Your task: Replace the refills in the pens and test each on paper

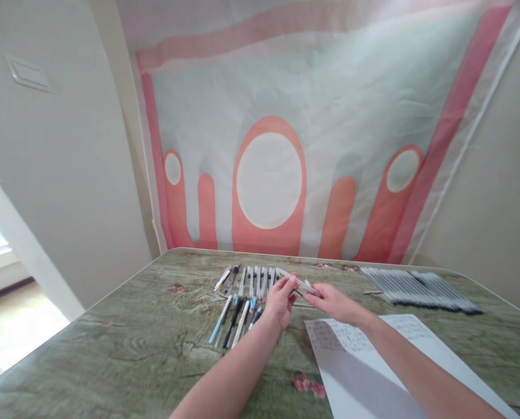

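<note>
Over the middle of the table, my left hand pinches a clear pen. From the other side, my right hand has its fingers closed on the pen's right end. A thin dark piece shows between the two hands; what it is cannot be made out. Just left of my left hand lies a row of clear pens, partly hidden by that hand. Nearer to me, a group of coloured pens in light blue, black and white lies beside my left wrist.
A sheet of paper with handwriting lies under my right forearm. Many thin dark-tipped pen refills are lined up at the right rear. A pink and a black pen lie left of the row. A printed cloth hangs behind the table.
</note>
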`<state>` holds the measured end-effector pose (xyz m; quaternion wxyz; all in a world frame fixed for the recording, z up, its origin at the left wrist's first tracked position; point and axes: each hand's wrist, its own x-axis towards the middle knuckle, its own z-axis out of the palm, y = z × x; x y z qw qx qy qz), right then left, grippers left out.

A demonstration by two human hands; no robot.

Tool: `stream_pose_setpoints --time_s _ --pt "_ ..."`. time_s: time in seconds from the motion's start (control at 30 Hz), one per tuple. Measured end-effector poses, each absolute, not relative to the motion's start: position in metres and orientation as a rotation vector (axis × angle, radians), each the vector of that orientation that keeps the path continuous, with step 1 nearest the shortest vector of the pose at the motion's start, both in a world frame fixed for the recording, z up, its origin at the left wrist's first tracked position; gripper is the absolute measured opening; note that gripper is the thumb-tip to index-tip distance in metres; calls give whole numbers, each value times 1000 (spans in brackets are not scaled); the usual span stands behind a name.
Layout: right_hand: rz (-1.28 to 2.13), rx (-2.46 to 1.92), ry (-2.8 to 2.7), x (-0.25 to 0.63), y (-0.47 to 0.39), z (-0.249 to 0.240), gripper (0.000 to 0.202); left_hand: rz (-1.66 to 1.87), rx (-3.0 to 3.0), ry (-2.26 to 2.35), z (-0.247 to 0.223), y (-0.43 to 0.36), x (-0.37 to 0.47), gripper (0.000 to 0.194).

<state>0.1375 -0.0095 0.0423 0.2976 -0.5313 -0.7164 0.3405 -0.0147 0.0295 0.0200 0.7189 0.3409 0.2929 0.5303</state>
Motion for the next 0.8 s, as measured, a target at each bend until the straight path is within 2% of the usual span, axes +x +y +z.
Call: stream_pose_setpoints --time_s 0.2,0.43,0.8 --pt "1053 -1377 -2016 162 -12 54 31 1494 414 649 31 56 -35 25" --pt "1163 -1418 -1897 177 -11 59 29 1532 357 645 15 60 -31 9" --pt "986 -1498 -1903 192 -5 58 31 1501 381 644 8 59 -26 15"
